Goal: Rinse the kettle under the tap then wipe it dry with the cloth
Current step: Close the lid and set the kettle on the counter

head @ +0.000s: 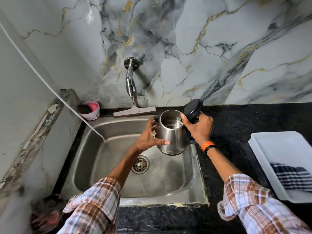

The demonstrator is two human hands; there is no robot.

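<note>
The kettle point(172, 132) is gripped at its handle by the right hand point(198, 128) and steadied by the left hand point(148, 135) cupped around its side. It is held over the sink's point(118, 166) right edge, mouth tilted up, lid open. A striped cloth point(293, 178) is kept in the white tray point(270, 149).

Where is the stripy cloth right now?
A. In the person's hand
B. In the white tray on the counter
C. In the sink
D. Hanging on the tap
B. The cloth lies in the white tray on the counter, to the right of the sink, while both hands hold the kettle.
</note>
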